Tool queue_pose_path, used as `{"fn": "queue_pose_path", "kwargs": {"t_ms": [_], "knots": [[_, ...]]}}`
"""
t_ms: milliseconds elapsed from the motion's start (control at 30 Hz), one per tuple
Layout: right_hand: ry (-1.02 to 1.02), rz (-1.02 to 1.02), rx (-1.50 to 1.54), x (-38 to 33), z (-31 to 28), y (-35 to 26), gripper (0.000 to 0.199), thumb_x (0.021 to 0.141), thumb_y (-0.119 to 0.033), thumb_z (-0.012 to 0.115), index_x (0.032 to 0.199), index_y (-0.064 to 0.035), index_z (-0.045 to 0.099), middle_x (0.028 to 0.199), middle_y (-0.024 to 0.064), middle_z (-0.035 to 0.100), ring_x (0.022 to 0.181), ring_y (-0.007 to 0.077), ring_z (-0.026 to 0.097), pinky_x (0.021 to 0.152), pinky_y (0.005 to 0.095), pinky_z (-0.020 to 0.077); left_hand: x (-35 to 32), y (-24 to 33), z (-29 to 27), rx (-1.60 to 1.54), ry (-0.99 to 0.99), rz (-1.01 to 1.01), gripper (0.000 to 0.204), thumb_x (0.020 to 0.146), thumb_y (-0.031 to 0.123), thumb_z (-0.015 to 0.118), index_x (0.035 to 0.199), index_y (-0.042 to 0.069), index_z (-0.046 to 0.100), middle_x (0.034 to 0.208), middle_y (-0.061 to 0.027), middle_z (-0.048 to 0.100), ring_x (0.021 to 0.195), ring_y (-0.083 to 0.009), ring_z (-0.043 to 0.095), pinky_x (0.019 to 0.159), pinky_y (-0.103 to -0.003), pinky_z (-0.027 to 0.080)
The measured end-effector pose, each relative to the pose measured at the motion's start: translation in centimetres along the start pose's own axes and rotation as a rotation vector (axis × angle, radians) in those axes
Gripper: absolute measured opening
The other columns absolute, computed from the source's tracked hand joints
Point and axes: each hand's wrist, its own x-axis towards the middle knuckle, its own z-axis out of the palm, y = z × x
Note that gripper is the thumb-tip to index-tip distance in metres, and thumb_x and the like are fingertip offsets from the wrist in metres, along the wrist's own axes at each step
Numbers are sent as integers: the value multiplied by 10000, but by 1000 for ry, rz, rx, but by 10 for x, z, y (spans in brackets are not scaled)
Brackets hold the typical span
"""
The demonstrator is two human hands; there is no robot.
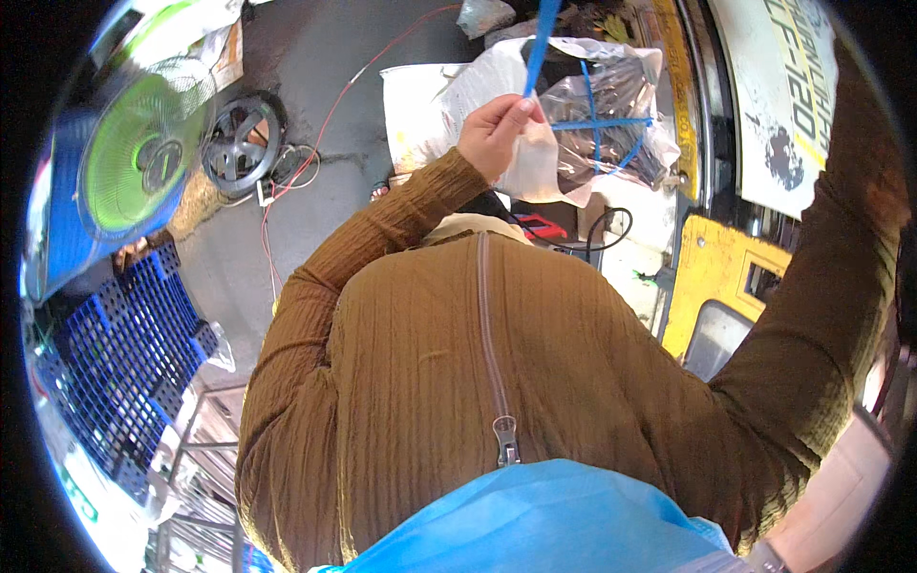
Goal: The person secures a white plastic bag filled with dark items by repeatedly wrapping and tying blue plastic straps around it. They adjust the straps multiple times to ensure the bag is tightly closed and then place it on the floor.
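My left hand [499, 134] is closed round a blue plastic packing strap [541, 48], pinching it between thumb and fingers. From there the strap runs up to the top edge of the picture. Just beyond and to the right of this hand lies a bundle wrapped in clear and dark plastic [611, 105], with blue straps crossed over it. White sheeting [449, 95] spreads out beside the bundle. My right arm, in a brown ribbed sleeve [812, 296], reaches up along the right rim, where the dark edge hides the hand.
A white machine panel [778, 86] and a yellow metal frame [726, 258] stand at the right. At the left are a green fan [143, 153], a black wheel-like base [244, 143] and a blue plastic pallet [119, 363]. A red cord [325, 134] crosses the grey floor.
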Motion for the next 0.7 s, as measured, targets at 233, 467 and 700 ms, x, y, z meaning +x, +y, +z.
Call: {"fn": "queue_pose_path", "kwargs": {"t_ms": [233, 467, 700], "knots": [[-345, 248, -372, -6, 94, 133, 902, 673, -391, 684, 1345, -57, 184, 1343, 199, 281, 1244, 316, 268, 1031, 364, 228, 8, 11, 20, -124, 235, -117, 262, 881, 149, 448, 637, 55, 473, 558, 31, 382, 519, -75, 313, 504, -236, 265], [679, -447, 540, -22, 280, 99, 832, 584, -469, 741, 1235, -69, 412, 1251, 161, 439, 1170, 313, 410, 984, 422, 291, 17, 7, 48, -389, 367, -11, 338, 854, 203, 422, 547, 102, 324, 495, 14, 246, 464, -114, 216, 469, -271, 207], [163, -952, 246, 26, 273, 42, 370, 849, -244, 467, 1193, -108, 486, 1290, 11, 438, 1236, 240, 344, 1058, 390, 233, 22, 17, 87, -411, 617, -26, 358, 844, 215, 445, 527, 131, 302, 474, 27, 216, 442, -107, 200, 460, -272, 198]]}}
